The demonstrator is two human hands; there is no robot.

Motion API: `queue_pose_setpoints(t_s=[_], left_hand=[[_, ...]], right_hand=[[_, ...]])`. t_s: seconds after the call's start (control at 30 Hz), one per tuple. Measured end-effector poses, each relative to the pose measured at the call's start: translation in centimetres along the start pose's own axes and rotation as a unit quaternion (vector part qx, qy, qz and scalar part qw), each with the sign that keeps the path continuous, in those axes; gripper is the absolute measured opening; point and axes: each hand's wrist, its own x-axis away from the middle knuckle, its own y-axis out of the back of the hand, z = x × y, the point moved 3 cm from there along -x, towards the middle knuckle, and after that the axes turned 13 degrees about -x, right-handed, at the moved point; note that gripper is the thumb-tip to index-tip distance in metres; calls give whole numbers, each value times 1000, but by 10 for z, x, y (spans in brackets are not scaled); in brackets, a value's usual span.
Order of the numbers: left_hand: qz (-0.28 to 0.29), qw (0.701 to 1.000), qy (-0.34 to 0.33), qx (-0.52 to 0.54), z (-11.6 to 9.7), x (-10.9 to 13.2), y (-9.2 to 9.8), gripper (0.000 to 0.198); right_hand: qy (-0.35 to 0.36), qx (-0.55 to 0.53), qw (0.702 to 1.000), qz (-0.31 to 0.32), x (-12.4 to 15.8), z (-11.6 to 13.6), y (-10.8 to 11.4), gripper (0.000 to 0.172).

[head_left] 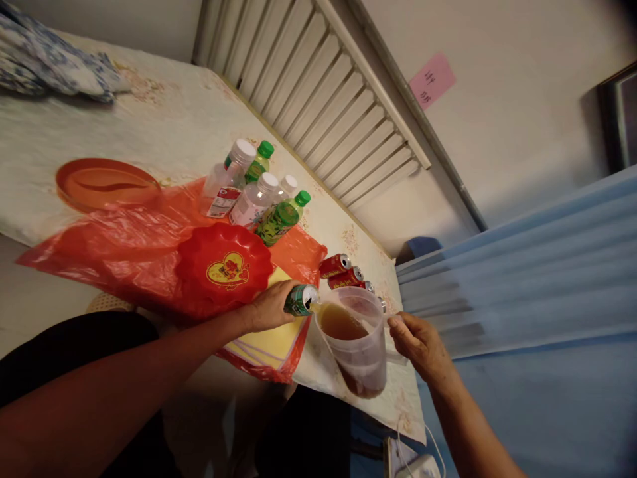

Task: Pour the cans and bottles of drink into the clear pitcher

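My left hand is closed around a green drink can, tilted with its opening over the rim of a clear plastic pitcher. Pale liquid runs from the can into the pitcher. Brown liquid is inside the pitcher. On the other side, my right hand grips the pitcher's handle, its fingers partly hidden behind the thumb. Several red cans stand just beyond the pitcher, some partly covered by it.
A red scalloped tray rests on a red plastic bag. Several bottles stand behind it. An orange lid lies at left. Yellow cloth sits under my left hand. A radiator lines the table's far edge; a blue curtain hangs right.
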Motion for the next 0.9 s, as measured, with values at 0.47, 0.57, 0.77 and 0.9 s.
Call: queue_pose_setpoints(t_s=[0.47, 0.57, 0.77, 0.9], left_hand=[[9, 1000, -6, -12, -5, 0, 3, 56], [10, 1000, -4, -15, -5, 1, 3, 56], [11, 1000, -1, -19, -6, 1, 4, 56], [9, 1000, -4, -14, -5, 0, 3, 56]], right_hand=[[10, 18, 1000, -11, 1, -1, 1, 51], [8, 16, 1000, -8, 1, -1, 1, 53], [5, 15, 1000, -11, 2, 3, 0, 54], [1, 20, 1000, -6, 1, 7, -1, 57]])
